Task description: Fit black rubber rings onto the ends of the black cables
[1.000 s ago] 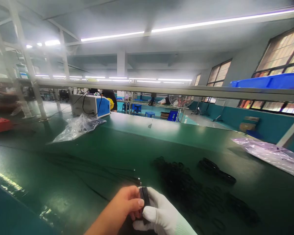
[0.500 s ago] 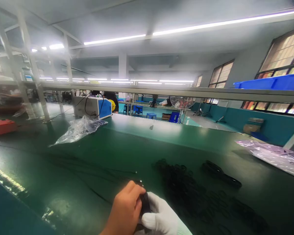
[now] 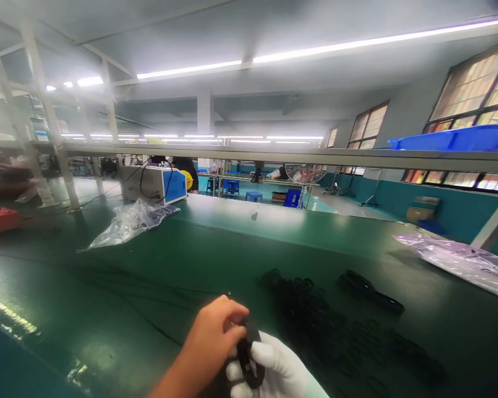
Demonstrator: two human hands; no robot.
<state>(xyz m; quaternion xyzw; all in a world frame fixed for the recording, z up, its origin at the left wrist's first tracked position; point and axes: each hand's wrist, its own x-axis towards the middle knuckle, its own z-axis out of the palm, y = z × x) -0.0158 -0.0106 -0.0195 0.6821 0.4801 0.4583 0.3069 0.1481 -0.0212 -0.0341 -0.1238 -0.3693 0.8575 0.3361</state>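
My right hand [image 3: 274,362], in a white glove, is closed around a small coil of black cable [image 3: 253,376] at the bottom centre. My bare left hand [image 3: 216,334] pinches the coil's upper part from the left, its thumb and fingers against the black strands. The exact grip point is partly hidden. Right of my hands spreads a dark pile of small black rings [image 3: 302,301]. Beyond it lies a finished-looking bundle of black cable [image 3: 371,293], narrowed at its middle. Thin loose black cables [image 3: 149,284] stretch over the green tabletop to the left.
A crumpled clear plastic bag [image 3: 133,224] lies before a grey and blue machine [image 3: 153,185]. A red box [image 3: 0,221] stands at far left, a pinkish plastic bag [image 3: 460,257] at right. Overhead, a shelf rail [image 3: 249,152] crosses the bench, bearing a blue tray [image 3: 460,138].
The coil has tilted in my gloved right hand, so its loop now shows. My left hand has shifted up slightly along the coil. The view has turned a little.
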